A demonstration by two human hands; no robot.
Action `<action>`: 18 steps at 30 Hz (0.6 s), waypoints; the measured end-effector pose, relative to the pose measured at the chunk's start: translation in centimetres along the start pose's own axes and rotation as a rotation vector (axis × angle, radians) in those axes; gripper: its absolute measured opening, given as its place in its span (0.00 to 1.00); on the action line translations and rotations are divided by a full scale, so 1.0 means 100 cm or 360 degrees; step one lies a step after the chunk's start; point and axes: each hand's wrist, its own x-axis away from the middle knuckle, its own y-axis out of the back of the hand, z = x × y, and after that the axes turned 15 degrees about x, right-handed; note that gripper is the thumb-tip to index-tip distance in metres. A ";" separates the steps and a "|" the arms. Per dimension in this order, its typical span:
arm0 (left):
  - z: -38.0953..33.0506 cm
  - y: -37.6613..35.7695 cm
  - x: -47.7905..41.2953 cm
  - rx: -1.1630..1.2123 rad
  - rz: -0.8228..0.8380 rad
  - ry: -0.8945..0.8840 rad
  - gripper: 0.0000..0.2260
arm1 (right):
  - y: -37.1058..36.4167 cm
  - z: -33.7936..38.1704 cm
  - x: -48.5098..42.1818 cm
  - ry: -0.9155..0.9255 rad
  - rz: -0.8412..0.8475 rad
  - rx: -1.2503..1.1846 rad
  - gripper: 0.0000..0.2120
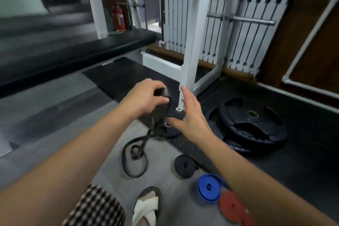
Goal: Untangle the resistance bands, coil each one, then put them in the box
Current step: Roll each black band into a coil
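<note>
My left hand point(145, 96) grips a partly wound roll of a black resistance band point(165, 92), held up over the floor. The band's loose tail point(134, 154) hangs down, knotted and looped on the grey floor. My right hand point(190, 113) is spread with straight fingers, its thumb and palm touching the band just below the roll. Three coiled bands lie on the floor at the lower right: a black coil point(185, 166), a blue coil point(209, 188) and a red coil point(233, 206). No box is in view.
A white rack post point(190, 57) stands right behind my hands on black rubber matting. Stacked black weight plates point(253, 123) lie to the right. A black padded bench point(73, 51) runs along the left. My sandalled foot point(146, 207) is below the bands.
</note>
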 end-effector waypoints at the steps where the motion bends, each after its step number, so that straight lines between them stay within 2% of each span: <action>1: -0.023 0.011 0.012 0.0022 0.0002 -0.0108 0.08 | 0.011 0.022 0.004 0.0016 -0.0020 -0.0024 0.42; 4: -0.083 0.041 0.048 0.0194 -0.0034 -0.0314 0.06 | 0.046 0.075 0.020 0.0034 -0.0061 -0.0319 0.23; 6: -0.106 0.052 0.068 0.0348 -0.0072 -0.0364 0.07 | 0.066 0.096 0.036 0.0074 -0.0068 -0.0458 0.15; 9: -0.119 0.055 0.088 0.0744 0.0001 -0.0362 0.05 | 0.080 0.099 0.057 0.0127 -0.0187 -0.0480 0.08; 11: -0.114 0.044 0.091 0.0703 0.0010 -0.0364 0.02 | 0.079 0.089 0.070 0.0091 -0.0099 -0.0573 0.08; 13: -0.096 0.025 0.092 0.0816 0.0003 -0.0222 0.05 | 0.075 0.073 0.082 0.0007 0.0123 -0.0601 0.09; 15: -0.073 0.006 0.091 0.1157 0.0030 0.0058 0.08 | 0.070 0.052 0.091 -0.0035 0.0280 -0.0639 0.10; 18: -0.041 -0.020 0.090 0.1704 0.0035 0.0447 0.06 | 0.064 0.022 0.088 -0.0131 0.0248 -0.0586 0.04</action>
